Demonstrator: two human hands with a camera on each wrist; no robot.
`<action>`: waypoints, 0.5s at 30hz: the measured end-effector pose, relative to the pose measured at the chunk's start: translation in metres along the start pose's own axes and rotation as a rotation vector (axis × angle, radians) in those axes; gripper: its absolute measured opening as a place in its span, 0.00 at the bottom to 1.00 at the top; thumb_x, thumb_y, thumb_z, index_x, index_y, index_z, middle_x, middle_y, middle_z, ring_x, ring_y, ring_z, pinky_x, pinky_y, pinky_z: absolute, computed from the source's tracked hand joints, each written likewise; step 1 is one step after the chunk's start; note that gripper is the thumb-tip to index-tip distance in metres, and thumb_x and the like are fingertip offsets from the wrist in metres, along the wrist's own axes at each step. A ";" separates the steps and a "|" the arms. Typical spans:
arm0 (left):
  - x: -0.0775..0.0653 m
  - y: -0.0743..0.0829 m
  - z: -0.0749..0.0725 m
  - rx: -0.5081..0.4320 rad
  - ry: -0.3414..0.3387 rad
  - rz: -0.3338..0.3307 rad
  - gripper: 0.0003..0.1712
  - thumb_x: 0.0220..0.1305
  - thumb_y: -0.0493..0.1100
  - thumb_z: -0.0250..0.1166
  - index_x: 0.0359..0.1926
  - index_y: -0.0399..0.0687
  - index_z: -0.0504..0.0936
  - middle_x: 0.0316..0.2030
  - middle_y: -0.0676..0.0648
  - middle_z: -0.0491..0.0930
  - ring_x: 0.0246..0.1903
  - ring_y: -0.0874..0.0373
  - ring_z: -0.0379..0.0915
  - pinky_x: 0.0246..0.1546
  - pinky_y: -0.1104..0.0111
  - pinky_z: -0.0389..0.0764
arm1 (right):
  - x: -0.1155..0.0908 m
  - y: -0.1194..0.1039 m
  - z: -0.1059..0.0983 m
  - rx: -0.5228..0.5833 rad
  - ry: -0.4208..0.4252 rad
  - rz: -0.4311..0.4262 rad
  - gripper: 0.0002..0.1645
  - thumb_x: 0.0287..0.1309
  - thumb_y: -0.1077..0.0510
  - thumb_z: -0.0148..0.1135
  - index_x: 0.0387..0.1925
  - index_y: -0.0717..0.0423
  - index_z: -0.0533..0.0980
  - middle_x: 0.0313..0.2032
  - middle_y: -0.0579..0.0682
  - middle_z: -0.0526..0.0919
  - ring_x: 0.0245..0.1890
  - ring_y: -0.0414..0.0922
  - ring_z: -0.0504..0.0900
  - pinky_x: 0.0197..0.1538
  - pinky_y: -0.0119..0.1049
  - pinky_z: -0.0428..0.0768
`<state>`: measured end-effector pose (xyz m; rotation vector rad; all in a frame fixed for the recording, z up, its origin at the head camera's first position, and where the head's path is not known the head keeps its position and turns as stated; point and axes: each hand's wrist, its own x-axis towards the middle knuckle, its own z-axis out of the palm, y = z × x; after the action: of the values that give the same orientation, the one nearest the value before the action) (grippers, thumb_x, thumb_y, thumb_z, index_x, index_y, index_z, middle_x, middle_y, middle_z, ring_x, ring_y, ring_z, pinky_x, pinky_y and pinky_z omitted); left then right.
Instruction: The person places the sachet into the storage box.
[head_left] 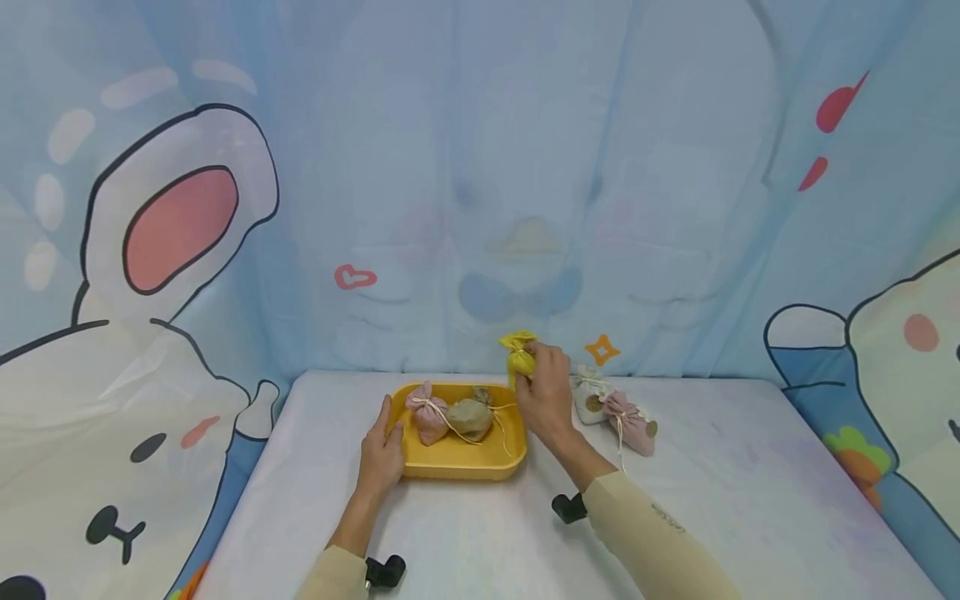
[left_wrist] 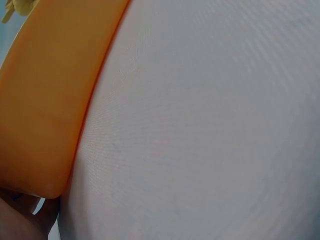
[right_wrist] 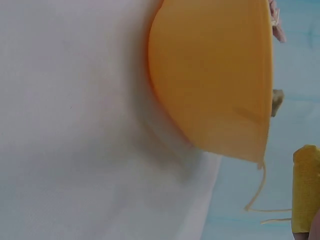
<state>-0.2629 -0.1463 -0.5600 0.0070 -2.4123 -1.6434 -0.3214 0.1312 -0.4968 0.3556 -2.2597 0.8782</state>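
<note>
Yellow cloth pouch point(head_left: 517, 360), pinched in right hand point(head_left: 547, 394), straight-fingered left hand point(head_left: 381, 454) against round-cornered tray point(head_left: 457, 469)

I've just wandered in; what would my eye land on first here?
Probably the bright yellow pouch in the right hand, raised by the far right corner of the yellow tray. Next, perhaps, the large cartoon rabbit on the left of the backdrop, behind the white-covered table.
</note>
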 end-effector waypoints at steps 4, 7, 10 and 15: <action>0.000 -0.001 0.000 0.000 -0.002 -0.004 0.34 0.81 0.38 0.49 0.81 0.36 0.53 0.80 0.39 0.55 0.80 0.41 0.51 0.80 0.46 0.55 | -0.001 -0.011 0.001 0.021 -0.021 0.007 0.23 0.66 0.68 0.66 0.61 0.59 0.72 0.54 0.62 0.74 0.53 0.60 0.72 0.43 0.53 0.83; 0.000 -0.001 0.000 -0.004 0.001 -0.005 0.34 0.81 0.38 0.49 0.81 0.37 0.53 0.80 0.39 0.55 0.80 0.41 0.51 0.80 0.46 0.55 | -0.002 -0.020 0.000 0.036 -0.039 0.000 0.24 0.66 0.67 0.67 0.61 0.58 0.72 0.55 0.61 0.74 0.54 0.59 0.72 0.43 0.53 0.85; 0.000 -0.001 0.000 -0.004 0.001 -0.003 0.34 0.81 0.38 0.48 0.81 0.37 0.53 0.80 0.39 0.55 0.80 0.41 0.51 0.80 0.47 0.55 | -0.002 -0.029 0.000 0.048 -0.063 -0.003 0.24 0.66 0.66 0.67 0.62 0.57 0.72 0.55 0.60 0.74 0.55 0.57 0.72 0.45 0.53 0.86; 0.000 -0.001 0.000 -0.008 0.002 0.002 0.34 0.81 0.38 0.49 0.81 0.36 0.53 0.80 0.39 0.55 0.80 0.41 0.51 0.81 0.47 0.55 | -0.002 -0.039 0.000 0.070 -0.088 -0.012 0.24 0.67 0.66 0.66 0.62 0.56 0.72 0.55 0.58 0.74 0.55 0.55 0.72 0.47 0.51 0.86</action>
<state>-0.2635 -0.1466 -0.5611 0.0053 -2.4036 -1.6519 -0.3014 0.1025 -0.4787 0.4474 -2.3082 0.9542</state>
